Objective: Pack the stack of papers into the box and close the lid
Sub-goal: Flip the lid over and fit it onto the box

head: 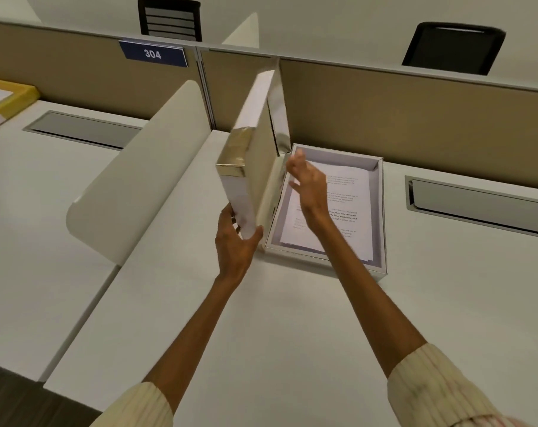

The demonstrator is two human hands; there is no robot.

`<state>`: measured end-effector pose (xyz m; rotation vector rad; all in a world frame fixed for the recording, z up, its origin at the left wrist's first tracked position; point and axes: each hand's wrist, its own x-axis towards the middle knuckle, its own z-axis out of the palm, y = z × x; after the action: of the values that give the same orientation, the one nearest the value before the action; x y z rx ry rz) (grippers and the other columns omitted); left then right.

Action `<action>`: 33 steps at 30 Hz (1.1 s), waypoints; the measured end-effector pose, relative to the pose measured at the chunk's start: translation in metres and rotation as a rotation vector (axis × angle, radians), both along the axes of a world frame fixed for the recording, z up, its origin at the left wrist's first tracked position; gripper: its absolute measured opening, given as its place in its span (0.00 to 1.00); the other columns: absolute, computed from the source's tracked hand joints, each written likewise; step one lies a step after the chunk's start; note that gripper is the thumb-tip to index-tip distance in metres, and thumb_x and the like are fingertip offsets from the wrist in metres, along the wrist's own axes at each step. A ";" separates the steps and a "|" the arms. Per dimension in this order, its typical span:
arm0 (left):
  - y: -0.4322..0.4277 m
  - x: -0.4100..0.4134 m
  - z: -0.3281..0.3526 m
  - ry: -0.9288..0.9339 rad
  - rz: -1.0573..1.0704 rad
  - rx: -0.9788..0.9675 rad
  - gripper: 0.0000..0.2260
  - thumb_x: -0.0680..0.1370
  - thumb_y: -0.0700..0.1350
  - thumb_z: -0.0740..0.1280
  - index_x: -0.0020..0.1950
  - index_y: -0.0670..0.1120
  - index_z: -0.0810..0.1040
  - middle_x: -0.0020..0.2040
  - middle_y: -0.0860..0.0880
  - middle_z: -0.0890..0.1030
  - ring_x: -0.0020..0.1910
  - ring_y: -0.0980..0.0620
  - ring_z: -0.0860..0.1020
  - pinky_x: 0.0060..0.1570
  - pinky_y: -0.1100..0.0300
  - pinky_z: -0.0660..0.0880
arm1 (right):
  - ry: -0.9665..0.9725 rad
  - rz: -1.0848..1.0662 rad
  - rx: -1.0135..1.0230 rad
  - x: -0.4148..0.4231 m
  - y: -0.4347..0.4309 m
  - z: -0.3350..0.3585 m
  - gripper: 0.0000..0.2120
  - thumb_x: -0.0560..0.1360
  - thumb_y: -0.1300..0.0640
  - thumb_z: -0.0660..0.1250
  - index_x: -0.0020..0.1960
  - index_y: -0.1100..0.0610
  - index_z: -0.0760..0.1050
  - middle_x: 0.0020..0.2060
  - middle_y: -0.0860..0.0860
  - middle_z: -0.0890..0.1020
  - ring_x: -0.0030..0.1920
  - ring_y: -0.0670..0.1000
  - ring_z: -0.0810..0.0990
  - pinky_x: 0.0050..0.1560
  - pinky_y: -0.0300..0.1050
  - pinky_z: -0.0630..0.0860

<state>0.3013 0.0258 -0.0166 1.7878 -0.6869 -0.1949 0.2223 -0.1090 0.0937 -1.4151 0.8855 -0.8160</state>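
A shallow white box (381, 211) lies open on the desk, and a stack of printed papers (352, 204) rests flat inside it. The white lid (255, 155), with shiny gold corners, stands nearly upright on edge along the box's left side. My left hand (235, 241) grips the lid's near bottom corner. My right hand (307, 183) reaches over the box with fingers spread, close to the lid's inner face; contact is unclear.
A curved cream divider panel (138, 174) stands left of the lid. A tan partition wall (415, 118) runs behind the box. Metal cable slots (483, 204) (83, 129) are set into the desks. A yellow tray (12, 97) sits far left. Two black chairs stand beyond the partition.
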 end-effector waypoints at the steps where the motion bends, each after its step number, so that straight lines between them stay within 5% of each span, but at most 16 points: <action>1: -0.001 -0.005 0.000 -0.043 -0.016 0.015 0.35 0.70 0.46 0.78 0.73 0.48 0.65 0.68 0.48 0.75 0.63 0.50 0.76 0.60 0.57 0.78 | -0.048 -0.028 0.030 -0.002 -0.004 0.009 0.20 0.80 0.43 0.58 0.48 0.57 0.80 0.47 0.54 0.84 0.48 0.49 0.81 0.54 0.47 0.78; 3: -0.005 -0.014 0.002 -0.147 -0.041 0.053 0.33 0.71 0.50 0.76 0.71 0.50 0.66 0.66 0.48 0.75 0.62 0.50 0.77 0.60 0.59 0.77 | -0.111 -0.065 0.050 -0.006 -0.010 0.025 0.21 0.80 0.44 0.60 0.45 0.61 0.79 0.44 0.56 0.83 0.45 0.50 0.82 0.47 0.41 0.80; 7: -0.018 -0.033 0.008 -0.365 -0.022 0.125 0.27 0.71 0.50 0.77 0.66 0.47 0.71 0.59 0.45 0.79 0.54 0.46 0.81 0.54 0.53 0.82 | -0.039 -0.183 0.024 -0.014 -0.020 0.036 0.18 0.76 0.43 0.66 0.34 0.54 0.69 0.30 0.47 0.74 0.33 0.45 0.74 0.38 0.36 0.73; 9: -0.023 -0.038 0.011 -0.403 -0.026 0.138 0.27 0.70 0.50 0.77 0.65 0.45 0.73 0.58 0.44 0.80 0.52 0.46 0.82 0.52 0.50 0.83 | 0.036 -0.206 0.042 -0.023 -0.025 0.033 0.18 0.73 0.41 0.69 0.46 0.57 0.73 0.38 0.50 0.78 0.39 0.47 0.77 0.43 0.40 0.76; 11: -0.023 -0.040 0.010 -0.460 -0.066 0.151 0.28 0.71 0.56 0.75 0.65 0.45 0.73 0.58 0.44 0.80 0.54 0.47 0.81 0.52 0.53 0.83 | 0.145 -0.196 0.079 -0.034 -0.027 0.032 0.29 0.69 0.40 0.72 0.61 0.58 0.71 0.50 0.54 0.81 0.48 0.51 0.80 0.50 0.44 0.78; 14: -0.019 -0.037 0.011 -0.500 -0.174 0.163 0.30 0.73 0.66 0.65 0.68 0.47 0.72 0.61 0.46 0.78 0.58 0.50 0.77 0.49 0.60 0.81 | 0.248 -0.231 0.092 -0.047 -0.032 0.029 0.32 0.67 0.44 0.76 0.63 0.57 0.70 0.53 0.56 0.81 0.50 0.54 0.82 0.51 0.44 0.79; 20: -0.027 -0.024 0.015 -0.461 -0.175 0.090 0.12 0.81 0.51 0.61 0.57 0.47 0.79 0.53 0.48 0.83 0.49 0.51 0.81 0.39 0.63 0.80 | 0.270 -0.278 0.107 -0.068 -0.041 0.014 0.21 0.68 0.51 0.76 0.54 0.57 0.72 0.45 0.52 0.79 0.42 0.52 0.80 0.47 0.44 0.81; 23: -0.038 -0.010 0.017 -0.392 -0.162 0.136 0.08 0.80 0.48 0.66 0.50 0.46 0.82 0.47 0.48 0.85 0.42 0.57 0.79 0.43 0.56 0.84 | 0.248 -0.282 0.139 -0.082 -0.046 0.004 0.19 0.69 0.53 0.75 0.53 0.56 0.70 0.40 0.49 0.77 0.39 0.50 0.78 0.40 0.39 0.78; 25: -0.042 0.003 0.015 -0.349 -0.164 0.213 0.11 0.77 0.53 0.69 0.53 0.47 0.82 0.50 0.49 0.85 0.46 0.55 0.81 0.50 0.54 0.83 | 0.235 -0.268 0.193 -0.094 -0.050 -0.007 0.21 0.70 0.53 0.75 0.58 0.58 0.71 0.42 0.50 0.78 0.39 0.49 0.78 0.36 0.37 0.77; 29: -0.047 0.022 0.005 -0.082 -0.145 0.478 0.35 0.70 0.65 0.71 0.69 0.46 0.71 0.69 0.44 0.73 0.68 0.44 0.72 0.62 0.47 0.75 | 0.278 -0.256 0.265 -0.118 -0.057 -0.029 0.23 0.71 0.52 0.74 0.60 0.60 0.71 0.44 0.51 0.79 0.37 0.48 0.79 0.24 0.31 0.73; 33: -0.057 0.035 -0.004 0.196 -0.257 0.653 0.44 0.67 0.69 0.70 0.72 0.40 0.67 0.70 0.38 0.73 0.68 0.37 0.74 0.67 0.41 0.74 | 0.390 -0.254 0.283 -0.132 -0.062 -0.054 0.19 0.73 0.49 0.70 0.58 0.61 0.74 0.50 0.57 0.82 0.40 0.51 0.81 0.34 0.38 0.75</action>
<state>0.3360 -0.0314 -0.0207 2.2467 -0.7620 -0.8352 0.0903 -0.1712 0.0399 -1.2434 1.4440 -0.5764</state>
